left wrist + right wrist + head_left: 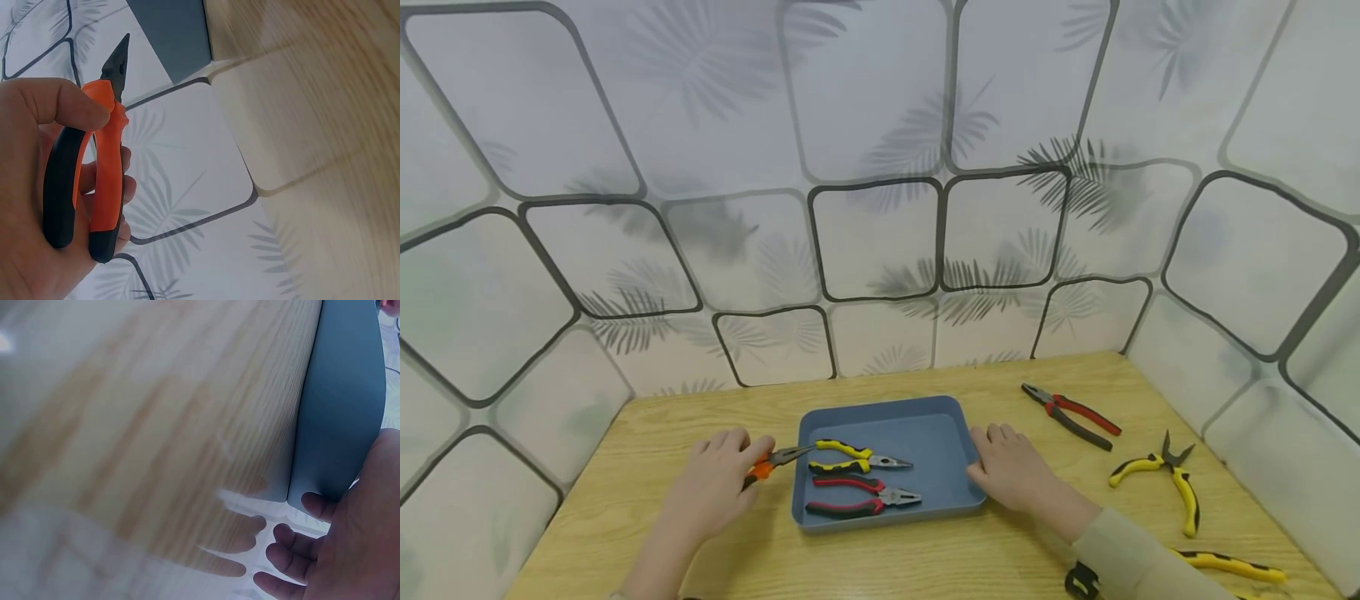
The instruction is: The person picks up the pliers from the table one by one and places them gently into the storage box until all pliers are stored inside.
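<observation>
My left hand grips orange-and-black long-nose pliers by the handles, with the jaws together and pointing at the tray's left rim in the head view. The blue-grey tray sits on the table at the centre. Inside it lie yellow-and-black long-nose pliers and, nearer to me, red-and-black combination pliers, both with noses to the right. My right hand holds the tray's right side, thumb at the rim. In the right wrist view a fingertip meets the tray's outer wall and the other fingers curl loosely below.
On the wooden table to the right lie red-and-black pliers and yellow-handled pliers with spread jaws. Another yellow-and-black handle shows beyond my right sleeve. A patterned wall covering encloses the table's back and sides.
</observation>
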A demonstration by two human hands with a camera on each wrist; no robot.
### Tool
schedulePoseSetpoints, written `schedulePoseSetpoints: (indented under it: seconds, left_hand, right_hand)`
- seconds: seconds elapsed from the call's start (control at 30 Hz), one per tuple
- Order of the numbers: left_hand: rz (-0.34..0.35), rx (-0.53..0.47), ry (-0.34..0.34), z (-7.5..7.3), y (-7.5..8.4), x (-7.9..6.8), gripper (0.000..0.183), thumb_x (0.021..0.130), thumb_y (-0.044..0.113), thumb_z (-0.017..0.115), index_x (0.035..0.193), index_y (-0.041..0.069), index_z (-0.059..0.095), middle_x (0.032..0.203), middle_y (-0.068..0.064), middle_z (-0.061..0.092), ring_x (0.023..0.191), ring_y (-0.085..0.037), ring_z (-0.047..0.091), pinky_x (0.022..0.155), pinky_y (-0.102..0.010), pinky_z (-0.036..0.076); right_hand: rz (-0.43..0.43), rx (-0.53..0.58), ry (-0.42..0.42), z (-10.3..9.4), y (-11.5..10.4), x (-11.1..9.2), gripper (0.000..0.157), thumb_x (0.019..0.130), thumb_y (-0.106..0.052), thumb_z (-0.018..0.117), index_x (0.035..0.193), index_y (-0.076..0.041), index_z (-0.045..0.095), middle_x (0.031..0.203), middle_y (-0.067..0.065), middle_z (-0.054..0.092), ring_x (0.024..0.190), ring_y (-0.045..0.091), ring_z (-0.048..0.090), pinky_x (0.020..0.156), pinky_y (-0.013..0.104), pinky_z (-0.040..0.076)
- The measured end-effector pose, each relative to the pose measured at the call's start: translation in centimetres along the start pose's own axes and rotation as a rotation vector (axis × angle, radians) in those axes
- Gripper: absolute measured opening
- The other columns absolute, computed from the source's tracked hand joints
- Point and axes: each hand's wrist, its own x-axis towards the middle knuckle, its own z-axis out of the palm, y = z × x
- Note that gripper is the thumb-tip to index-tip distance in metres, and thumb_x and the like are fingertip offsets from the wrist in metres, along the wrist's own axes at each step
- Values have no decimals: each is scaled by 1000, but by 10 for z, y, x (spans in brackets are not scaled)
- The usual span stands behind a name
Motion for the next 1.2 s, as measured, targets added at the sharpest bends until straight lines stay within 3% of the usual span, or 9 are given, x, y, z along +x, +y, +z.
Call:
schedulePoseSetpoints:
  seconds: [0.17, 0.53, 0.9, 1.2]
  left_hand:
    - [16, -7, 3, 0, 3, 4, 42, 68, 21, 72, 105, 28, 55, 82, 6, 41, 76, -16, 41, 68, -35, 32]
    - [42, -22, -11, 0, 10, 10, 38, 69, 20, 70, 103, 28, 54, 81, 6, 38, 76, -15, 40, 68, -34, 28]
    - [77, -15, 11, 5, 18, 15, 38, 69, 21, 70, 102, 29, 54, 81, 5, 38, 76, -16, 39, 68, -35, 28]
    - [104, -35, 49, 8, 25, 21, 36, 67, 20, 68, 99, 28, 53, 80, 6, 36, 74, -14, 37, 67, -33, 25]
  right_hand:
    - [18, 13, -58, -1, 0, 1, 19, 90, -24, 48, 103, -10, 49, 77, 1, 34, 68, 19, 29, 60, 32, 24]
    - [27, 3, -80, 3, 2, 2, 19, 90, -26, 47, 103, -11, 49, 78, 2, 36, 69, 19, 30, 60, 33, 25]
    - [-4, 4, 11, 2, 1, -1, 10, 87, -22, 49, 90, -13, 44, 74, 0, 28, 66, 17, 25, 58, 30, 21]
    - [-10, -1, 1, 1, 2, -1, 10, 88, -23, 50, 90, -14, 44, 75, 0, 27, 66, 18, 25, 58, 31, 20]
